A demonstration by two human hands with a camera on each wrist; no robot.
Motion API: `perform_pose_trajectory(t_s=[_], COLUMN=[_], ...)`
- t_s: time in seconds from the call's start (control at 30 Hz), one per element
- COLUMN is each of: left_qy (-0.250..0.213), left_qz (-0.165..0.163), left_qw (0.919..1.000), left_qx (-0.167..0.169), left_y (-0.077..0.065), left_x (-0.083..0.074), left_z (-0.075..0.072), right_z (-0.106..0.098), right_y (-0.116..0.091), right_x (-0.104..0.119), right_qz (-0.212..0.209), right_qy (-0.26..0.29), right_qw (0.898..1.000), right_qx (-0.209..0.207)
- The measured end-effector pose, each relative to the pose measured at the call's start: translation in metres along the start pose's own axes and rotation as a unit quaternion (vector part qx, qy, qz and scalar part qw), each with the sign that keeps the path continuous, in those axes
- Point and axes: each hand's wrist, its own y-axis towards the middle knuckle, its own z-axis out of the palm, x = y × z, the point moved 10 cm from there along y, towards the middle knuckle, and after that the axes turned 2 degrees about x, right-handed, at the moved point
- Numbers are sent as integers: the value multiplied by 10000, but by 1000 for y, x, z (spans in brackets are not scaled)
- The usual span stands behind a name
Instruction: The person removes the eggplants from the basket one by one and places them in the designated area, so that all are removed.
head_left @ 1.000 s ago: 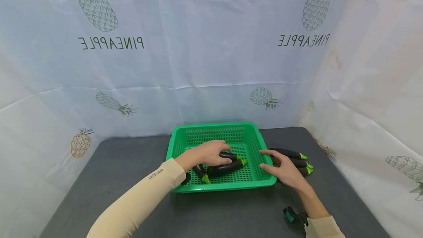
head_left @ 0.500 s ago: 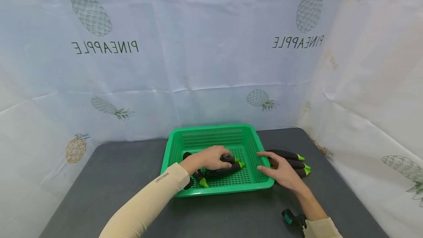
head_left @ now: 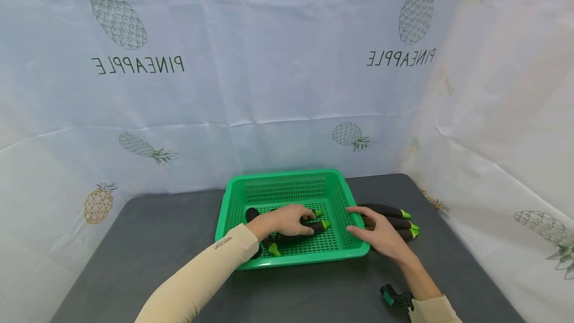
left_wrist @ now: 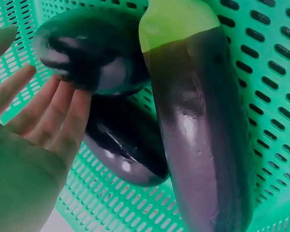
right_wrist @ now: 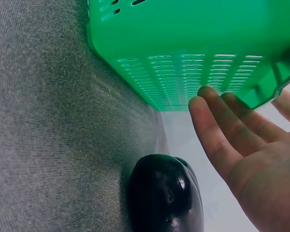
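In the head view a green perforated basket (head_left: 358, 250) holds several dark eggplants with bright green caps. My left hand (head_left: 289, 219) reaches down into it over the front eggplant (head_left: 320, 227); behind that, another eggplant (head_left: 317, 213) is partly hidden by the fingers. In the left wrist view the fingertips touch the side of one dark eggplant (left_wrist: 101, 48), thumb held apart. A longer eggplant (left_wrist: 198, 130) lies beside it, cap up. My right hand (head_left: 381, 233) rests at the basket's right rim, its fingers against the outer wall in the right wrist view.
Several eggplants (head_left: 385, 210) lie side by side on the dark grey table (head_left: 309, 293), just right of the basket. A black strap device (head_left: 394, 297) is on the right wrist. Behind the table hangs a white pineapple-print sheet (head_left: 269, 88).
My left hand has shifted slightly right over the eggplants, covering more of the back one. An eggplant end at the basket's left has come into sight. The right hand stays at the rim.
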Motion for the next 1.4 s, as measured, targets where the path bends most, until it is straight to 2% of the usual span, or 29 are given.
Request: perform_pose_trajectory(t_s=[0.2,0.4,0.53,0.67,0.83,1.1,1.27,1.4], left_qy=[-269,-46,-66,-288,-542,-562,-453,-702], left_qz=[-106,-306,-286,-192,-46,128,207,284], left_qw=[9995,9990,9993,9992,9985,9982,9981,9962], left_qx=[112,322,240,189,79,-179,-367,-435], left_y=[0,0,0,0,-2,-8,-15,-23], left_x=[-1,1,0,1,0,-7,-11,-13], left_z=[4,11,10,7,-2,-23,-36,-48], right_z=[0,1,1,2,2,2,2,2], right_y=[0,0,0,0,0,0,1,1], right_x=[-1,-1,-1,-1,-1,-3,-3,-1], right_qz=[-11,-17,-16,-23,-22,18,-7,-70], right_qy=[16,86,129,113,110,109,84,75], right_qw=[10000,10000,9999,9999,9999,9999,10000,9999], right_qx=[-24,2,10,11,23,28,41,50])
